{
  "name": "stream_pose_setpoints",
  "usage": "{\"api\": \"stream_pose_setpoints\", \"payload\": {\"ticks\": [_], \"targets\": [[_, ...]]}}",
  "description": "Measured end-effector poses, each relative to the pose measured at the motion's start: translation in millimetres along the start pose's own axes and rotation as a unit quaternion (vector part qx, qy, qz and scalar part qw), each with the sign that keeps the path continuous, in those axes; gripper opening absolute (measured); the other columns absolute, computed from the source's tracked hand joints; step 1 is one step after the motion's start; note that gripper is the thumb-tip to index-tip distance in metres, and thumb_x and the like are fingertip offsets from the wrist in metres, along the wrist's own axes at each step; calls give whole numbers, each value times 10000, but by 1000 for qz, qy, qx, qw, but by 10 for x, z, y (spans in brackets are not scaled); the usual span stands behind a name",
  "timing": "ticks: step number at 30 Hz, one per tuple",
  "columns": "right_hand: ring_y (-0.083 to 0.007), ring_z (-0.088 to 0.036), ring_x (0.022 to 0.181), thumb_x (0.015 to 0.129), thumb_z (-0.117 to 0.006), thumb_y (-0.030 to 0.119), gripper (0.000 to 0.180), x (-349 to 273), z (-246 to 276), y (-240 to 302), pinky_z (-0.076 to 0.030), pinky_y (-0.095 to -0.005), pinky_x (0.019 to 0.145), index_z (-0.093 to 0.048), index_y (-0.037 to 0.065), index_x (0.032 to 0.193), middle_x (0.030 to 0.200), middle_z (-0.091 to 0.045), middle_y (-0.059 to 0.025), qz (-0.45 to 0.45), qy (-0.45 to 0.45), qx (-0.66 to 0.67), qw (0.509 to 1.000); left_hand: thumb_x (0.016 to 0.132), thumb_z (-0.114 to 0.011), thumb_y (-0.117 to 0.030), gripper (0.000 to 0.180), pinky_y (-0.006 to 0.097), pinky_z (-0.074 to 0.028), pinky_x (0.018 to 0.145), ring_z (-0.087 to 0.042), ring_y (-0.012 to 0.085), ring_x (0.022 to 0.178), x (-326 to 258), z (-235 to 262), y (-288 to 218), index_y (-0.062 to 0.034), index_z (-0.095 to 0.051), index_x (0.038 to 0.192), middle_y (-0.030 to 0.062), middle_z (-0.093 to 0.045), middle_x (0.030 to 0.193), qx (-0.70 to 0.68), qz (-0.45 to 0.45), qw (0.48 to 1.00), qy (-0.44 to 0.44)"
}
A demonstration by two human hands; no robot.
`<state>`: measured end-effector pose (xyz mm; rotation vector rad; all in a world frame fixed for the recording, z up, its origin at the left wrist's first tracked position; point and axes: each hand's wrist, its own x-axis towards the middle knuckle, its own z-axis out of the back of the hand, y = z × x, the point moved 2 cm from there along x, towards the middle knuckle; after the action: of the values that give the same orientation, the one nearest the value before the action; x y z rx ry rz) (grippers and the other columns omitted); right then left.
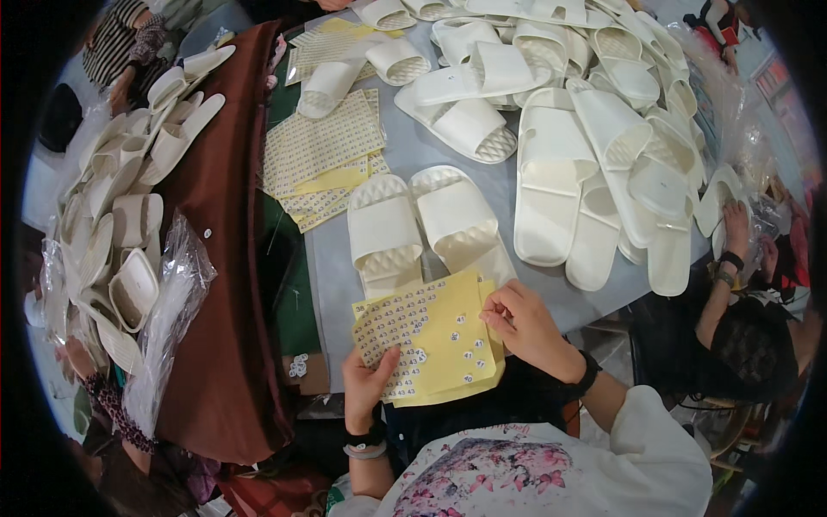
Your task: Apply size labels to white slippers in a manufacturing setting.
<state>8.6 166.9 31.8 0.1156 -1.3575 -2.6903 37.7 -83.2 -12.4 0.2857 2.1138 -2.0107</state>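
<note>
My left hand (366,383) grips a small stack of yellow sticker sheets (444,345) by the left edge, thumb on top. Rows of small white round stickers cover the left of the top sheet; a few loose ones are scattered over its bare yellow right part. At the sheets' right edge, the fingers of my right hand (534,323) are pinched together; whatever is between them is too small to make out. Just beyond the sheets, a pair of white slippers, the left one (385,228) and the right one (457,215), lies side by side on the grey table.
White slippers (551,181) are heaped at the far right. More sticker sheets (323,142) lie at the table's left. On a brown cloth (215,258) further left, slippers (133,293) sit beside clear plastic wrap (177,297). Other people's hands (735,228) work at both sides.
</note>
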Motion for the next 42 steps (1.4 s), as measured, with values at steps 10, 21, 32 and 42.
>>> {"api": "stream_pose_setpoints", "payload": {"ticks": [10,21,32,42], "targets": [[-227,-519,778,737,-633,117,131,19,-74,76,-357,-347,683,-528,110,816,795,-497,-36,52,-26,-165,985,814,-642,-54,162,212,-470,581,-570,52,669,14,-11,-15,45,-619,940,38,-661,799,86,-11,996,37],[-213,-500,767,708,-670,160,173,-85,-62,87,-337,-340,677,-518,137,787,814,-474,-30,107,13,-231,967,804,-628,-29,166,217,-478,582,-577,57,672,-245,-42,-87,59,-608,943,59,-663,805,84,57,995,10],[-166,-530,759,704,-681,214,152,-245,-223,122,-318,-329,691,-553,145,749,768,-521,26,31,57,-175,982,805,-625,-22,165,215,-487,572,-603,80,664,-488,116,134,61,-598,945,81,-661,835,-5,125,991,-48],[-177,-528,784,745,-626,142,198,-420,-193,-40,-340,-316,705,-628,142,944,847,-550,2,141,1,-165,976,807,-620,-21,148,217,-488,568,-603,83,655,-462,62,85,66,-604,925,79,-660,829,-8,117,992,-45]]}}
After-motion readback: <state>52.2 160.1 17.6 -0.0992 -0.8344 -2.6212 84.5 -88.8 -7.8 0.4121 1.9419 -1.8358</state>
